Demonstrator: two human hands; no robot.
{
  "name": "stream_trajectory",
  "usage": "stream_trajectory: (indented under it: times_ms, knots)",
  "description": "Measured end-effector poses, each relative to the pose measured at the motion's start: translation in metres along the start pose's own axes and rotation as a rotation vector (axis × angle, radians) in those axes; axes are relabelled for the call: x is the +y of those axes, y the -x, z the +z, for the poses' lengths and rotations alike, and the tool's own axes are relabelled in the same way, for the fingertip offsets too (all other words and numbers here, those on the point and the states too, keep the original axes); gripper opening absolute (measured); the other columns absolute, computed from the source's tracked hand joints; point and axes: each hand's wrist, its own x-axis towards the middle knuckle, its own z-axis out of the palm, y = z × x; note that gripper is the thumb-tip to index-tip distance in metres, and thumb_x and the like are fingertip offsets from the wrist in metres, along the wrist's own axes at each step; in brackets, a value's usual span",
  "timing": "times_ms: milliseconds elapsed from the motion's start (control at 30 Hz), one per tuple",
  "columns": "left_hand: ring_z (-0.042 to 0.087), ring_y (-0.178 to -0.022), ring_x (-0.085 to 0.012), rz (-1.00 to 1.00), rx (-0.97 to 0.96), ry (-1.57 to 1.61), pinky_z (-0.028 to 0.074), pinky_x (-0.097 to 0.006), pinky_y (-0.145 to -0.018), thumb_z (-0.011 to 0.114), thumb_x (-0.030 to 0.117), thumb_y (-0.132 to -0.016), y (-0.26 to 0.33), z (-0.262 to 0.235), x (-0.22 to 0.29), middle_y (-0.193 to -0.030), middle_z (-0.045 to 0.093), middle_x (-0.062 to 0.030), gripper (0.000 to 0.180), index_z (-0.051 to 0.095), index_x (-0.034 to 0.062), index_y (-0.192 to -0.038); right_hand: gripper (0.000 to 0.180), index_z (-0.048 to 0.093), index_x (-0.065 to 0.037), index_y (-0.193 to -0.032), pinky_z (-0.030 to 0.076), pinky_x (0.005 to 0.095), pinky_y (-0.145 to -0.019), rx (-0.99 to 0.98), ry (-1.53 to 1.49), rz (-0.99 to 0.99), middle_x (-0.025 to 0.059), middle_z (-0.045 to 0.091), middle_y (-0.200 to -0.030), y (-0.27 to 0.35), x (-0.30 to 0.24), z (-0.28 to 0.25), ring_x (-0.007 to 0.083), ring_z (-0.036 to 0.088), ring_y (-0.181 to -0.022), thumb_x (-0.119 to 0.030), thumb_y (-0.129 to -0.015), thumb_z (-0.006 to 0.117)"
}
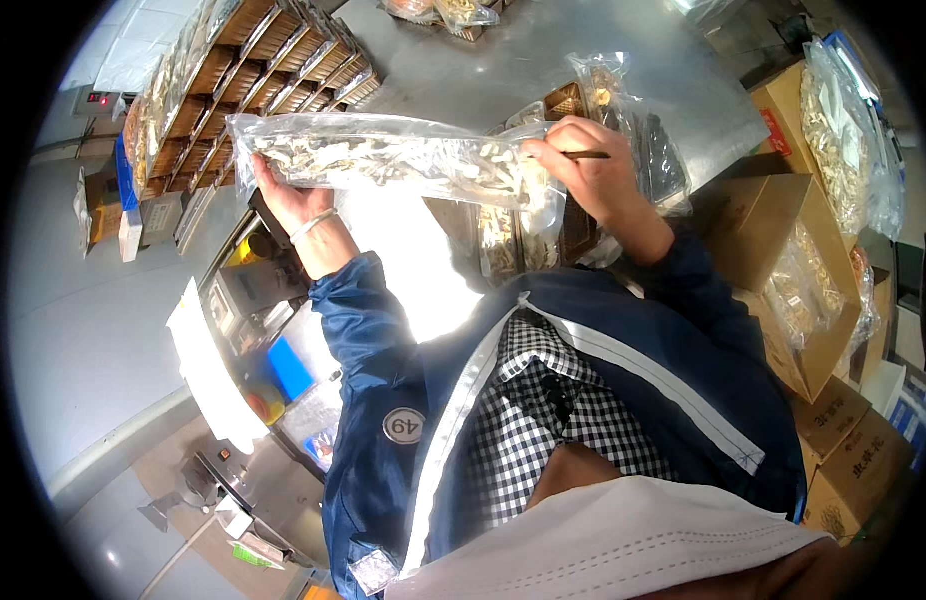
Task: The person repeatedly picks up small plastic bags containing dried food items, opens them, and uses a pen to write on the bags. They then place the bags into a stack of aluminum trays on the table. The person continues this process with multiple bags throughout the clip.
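A long clear plastic bag of pale, dried, sliced pieces stretches between my hands above the metal table. My left hand holds its left end; most of the fingers are hidden behind the bag. At the other end, my right hand pinches a thin dark stick-like tool, whose kind I cannot make out. Those fingertips touch or nearly touch the bag's right end. Beneath that end, trays of similar pale pieces partly show. Just beyond my right hand lie a clear bag of brownish pieces and a dark package.
Brown compartmented trays are stacked at the far left on the steel table. On the right, an open cardboard box holds clear bags, with a large filled bag behind it. A blue object lies left of my left arm.
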Motion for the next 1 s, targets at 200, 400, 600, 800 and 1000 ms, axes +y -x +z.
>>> stream_trajectory:
  times_ms: [200, 400, 600, 800, 1000]
  knots:
    - [0.050, -0.128, -0.0337, 0.018, 0.056, -0.042, 0.038, -0.056, -0.108, 0.046, 0.047, -0.099, -0.013, -0.007, -0.002, -0.141, 0.053, -0.0114, 0.056, 0.050, 0.0103, -0.140, 0.029, 0.063, -0.005, -0.076, 0.041, 0.0274, -0.054, 0.072, -0.493, 0.726, 0.0043, 0.063, -0.067, -0.006, 0.009, -0.003, 0.0136, 0.054, -0.057, -0.027, -0.095, 0.063]
    - [0.045, -0.133, -0.0353, 0.034, 0.076, -0.039, 0.036, -0.059, -0.109, 0.043, 0.051, -0.098, -0.028, -0.037, 0.004, -0.147, 0.048, -0.0121, 0.060, 0.046, 0.0126, -0.144, 0.029, 0.064, -0.005, -0.081, 0.043, 0.0268, -0.061, 0.208, -1.104, 0.557, 0.0041, 0.064, -0.073, -0.026, 0.041, -0.040, 0.0105, 0.056, -0.065, -0.023, -0.102, 0.053]
    - [0.052, -0.126, -0.0297, 0.244, -0.125, -0.202, 0.045, -0.047, -0.104, 0.047, 0.062, -0.095, 0.024, 0.032, 0.003, -0.136, 0.055, -0.0141, 0.072, 0.047, 0.0063, -0.141, 0.024, 0.065, -0.004, -0.106, 0.045, 0.0293, -0.071, -0.084, -0.630, 0.457, 0.0047, 0.061, -0.089, -0.079, 0.005, -0.042, 0.0135, 0.056, -0.080, -0.026, -0.097, 0.062]
    - [0.056, -0.113, -0.0201, 0.143, -0.734, -0.610, 0.041, -0.034, -0.100, 0.059, 0.043, -0.094, 0.072, 0.063, -0.050, -0.122, 0.062, -0.0096, 0.055, 0.056, 0.0008, -0.129, 0.024, 0.069, -0.006, -0.097, 0.039, 0.0247, -0.062, 0.083, -0.448, 0.236, -0.0025, 0.058, -0.075, -0.112, -0.006, 0.029, 0.0056, 0.049, -0.067, -0.029, -0.091, 0.071]
    - [0.057, -0.102, -0.0155, -0.221, -0.585, -0.457, 0.042, -0.030, -0.094, 0.062, 0.028, -0.094, 0.108, 0.058, -0.069, -0.111, 0.065, -0.0061, 0.038, 0.060, -0.0002, -0.120, 0.030, 0.064, -0.004, -0.079, 0.036, 0.0250, -0.058, -0.282, -0.538, 0.553, -0.0056, 0.051, -0.067, -0.087, 0.016, 0.022, 0.0047, 0.043, -0.064, -0.030, -0.090, 0.073]
